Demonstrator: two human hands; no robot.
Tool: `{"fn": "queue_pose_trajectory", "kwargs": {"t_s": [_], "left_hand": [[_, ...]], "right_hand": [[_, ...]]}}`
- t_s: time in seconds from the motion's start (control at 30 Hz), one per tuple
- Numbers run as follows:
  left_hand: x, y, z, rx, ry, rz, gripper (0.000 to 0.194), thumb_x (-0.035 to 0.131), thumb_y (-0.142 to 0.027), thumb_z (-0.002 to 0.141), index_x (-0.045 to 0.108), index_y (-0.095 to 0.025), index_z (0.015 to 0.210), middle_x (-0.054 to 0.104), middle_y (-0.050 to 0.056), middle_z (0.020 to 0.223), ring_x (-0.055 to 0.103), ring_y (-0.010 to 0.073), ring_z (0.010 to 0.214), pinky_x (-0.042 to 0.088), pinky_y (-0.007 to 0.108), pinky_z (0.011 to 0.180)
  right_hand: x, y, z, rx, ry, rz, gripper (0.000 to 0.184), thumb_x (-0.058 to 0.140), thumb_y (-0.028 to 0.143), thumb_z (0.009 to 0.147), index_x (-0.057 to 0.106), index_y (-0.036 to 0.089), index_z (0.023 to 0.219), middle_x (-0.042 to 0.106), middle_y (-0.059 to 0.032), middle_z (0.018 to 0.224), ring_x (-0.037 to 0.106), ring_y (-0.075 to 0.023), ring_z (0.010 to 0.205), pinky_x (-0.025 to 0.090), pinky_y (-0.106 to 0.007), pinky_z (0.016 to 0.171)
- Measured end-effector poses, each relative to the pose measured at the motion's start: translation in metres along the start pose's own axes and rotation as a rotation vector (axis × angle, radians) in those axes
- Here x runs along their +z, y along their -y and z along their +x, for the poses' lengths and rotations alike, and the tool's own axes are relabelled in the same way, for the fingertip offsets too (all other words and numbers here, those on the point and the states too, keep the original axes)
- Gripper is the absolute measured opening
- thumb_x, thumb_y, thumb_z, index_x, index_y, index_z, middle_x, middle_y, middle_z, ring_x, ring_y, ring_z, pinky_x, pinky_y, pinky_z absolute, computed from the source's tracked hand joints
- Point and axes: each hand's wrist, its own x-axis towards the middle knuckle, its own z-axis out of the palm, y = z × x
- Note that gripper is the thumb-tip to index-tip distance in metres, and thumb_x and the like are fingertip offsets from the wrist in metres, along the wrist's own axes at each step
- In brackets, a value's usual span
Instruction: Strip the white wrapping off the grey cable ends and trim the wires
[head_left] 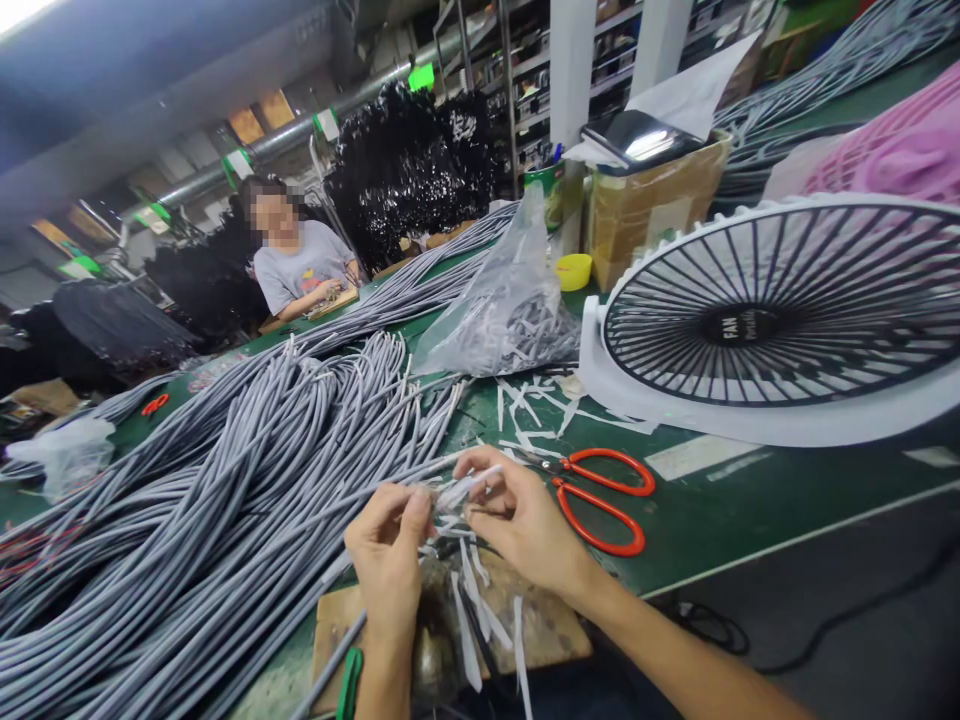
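Observation:
Over a worn wooden board [555, 625], both hands are close together in front of me. My left hand [388, 535] is closed, thumb against fingers, on the end of a grey cable [334, 660] whose length shows below the wrist. In my right hand [517, 515], curled fingers hold a white strip [480, 482] beside the cable end; blurred pale strands lie between the hands. Loose white strips [469, 630] are scattered on the board. Orange-handled scissors [611, 472] lie just right of my right hand.
A large bundle of grey cables [225, 480] covers the left of the green table [712, 520]. A clear bag of scraps [510, 320], a white fan [750, 320] and a cardboard box [652, 215] stand beyond. A green-handled tool [349, 685] is near my left wrist. Another person [304, 260] sits across.

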Motion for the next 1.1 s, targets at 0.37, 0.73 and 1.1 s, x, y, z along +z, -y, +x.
{"fn": "queue_pose_trajectory", "kwargs": {"t_s": [0.37,0.73,1.1], "left_hand": [[0.004,-0.001,-0.003,-0.187,-0.348,-0.196,0.036,0.071,-0.048,0.069,0.057,-0.015,0.064,0.046,-0.008,0.041,0.041,0.0048,0.029,0.033,0.014,0.029],[0.009,-0.009,-0.001,-0.216,-0.331,-0.276,0.042,0.072,-0.051,0.069,0.05,-0.016,0.063,0.042,-0.009,0.044,0.033,0.0016,0.032,0.027,0.009,0.028],[0.007,-0.005,0.001,-0.335,-0.082,-0.294,0.041,0.068,-0.049,0.074,0.046,-0.017,0.063,0.044,-0.008,0.047,0.042,0.0032,0.035,0.035,0.013,0.034]], "right_hand": [[-0.001,-0.001,0.003,-0.02,-0.052,-0.039,0.02,0.048,0.015,0.055,0.051,0.018,0.075,0.036,0.0112,0.048,0.029,-0.0039,0.042,0.021,-0.015,0.04],[0.001,-0.005,-0.002,-0.193,-0.367,-0.184,0.014,0.048,0.018,0.057,0.053,0.017,0.071,0.036,0.0083,0.05,0.032,-0.0058,0.043,0.025,-0.017,0.04],[-0.012,0.0,-0.004,-0.26,-0.179,-0.023,0.025,0.059,0.027,0.069,0.058,0.018,0.092,0.059,0.0,0.077,0.034,-0.0029,0.04,0.026,-0.017,0.036]]}}
